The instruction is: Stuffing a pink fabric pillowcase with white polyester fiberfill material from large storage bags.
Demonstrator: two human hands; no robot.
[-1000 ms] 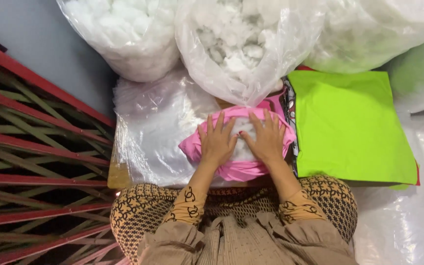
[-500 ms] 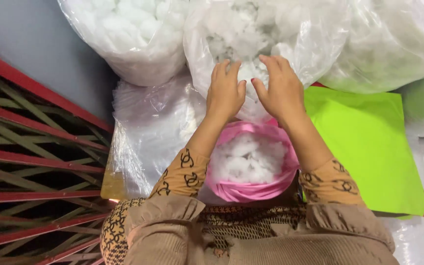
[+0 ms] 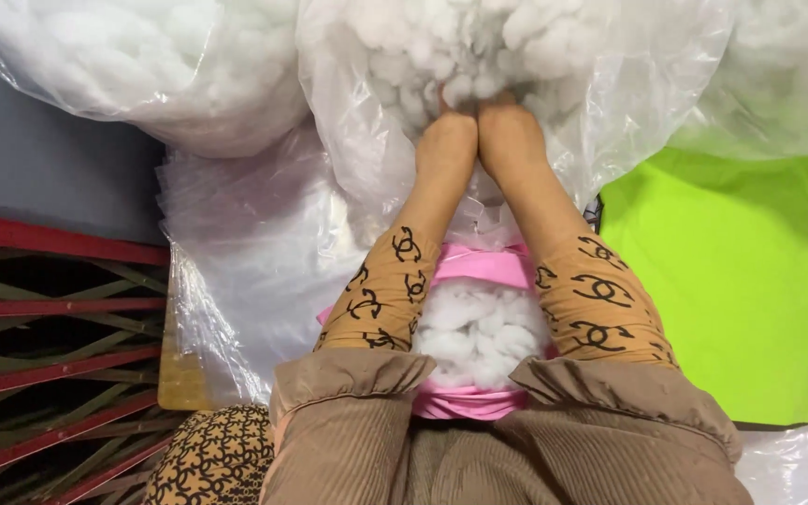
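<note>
Both my hands reach forward, side by side, into the open mouth of a clear plastic bag (image 3: 376,140) full of white fibre stuffing (image 3: 479,37). My left hand (image 3: 448,126) and my right hand (image 3: 509,126) are sunk into the fluff to the knuckles, so the fingers are hidden. On my lap, between my forearms, lies a pink fabric cover (image 3: 479,266), its opening facing up and filled with white stuffing (image 3: 474,332).
Two more bulging bags of stuffing stand at the far left (image 3: 123,65) and far right (image 3: 778,84). A bright green sheet (image 3: 731,271) lies to the right. A heap of clear plastic film (image 3: 236,252) sits on the left, beside a red metal lattice gate (image 3: 49,318).
My hands left the pink cover on my lap, where they pressed the filling, and moved forward and up into the middle bag, sinking deeper into the stuffing.
</note>
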